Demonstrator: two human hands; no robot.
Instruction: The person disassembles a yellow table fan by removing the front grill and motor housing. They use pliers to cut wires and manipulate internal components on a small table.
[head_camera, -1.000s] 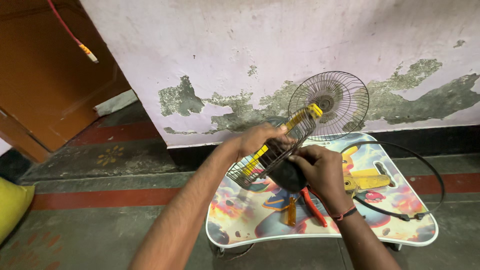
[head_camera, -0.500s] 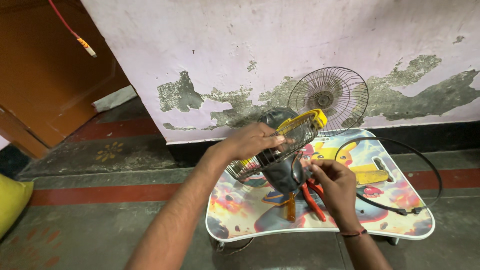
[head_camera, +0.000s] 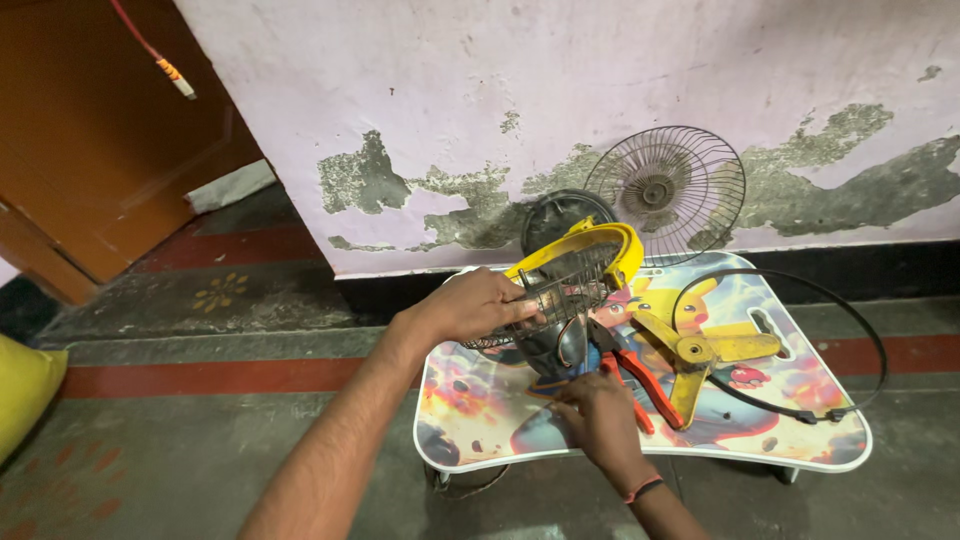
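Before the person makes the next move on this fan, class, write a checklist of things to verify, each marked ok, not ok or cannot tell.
1. Left hand has a firm grip on the yellow-rimmed wire fan guard: ok.
2. Right hand is at the dark motor housing under the guard: ok.
3. Yellow three-bladed fan propeller lies off the fan on the colourful cartoon-printed lap table: ok.
4. Red-handled pliers are within reach beside the right hand: ok.
5. Loose black ring hangs past the table edge: not ok.
6. Fan unplugged: cannot tell.
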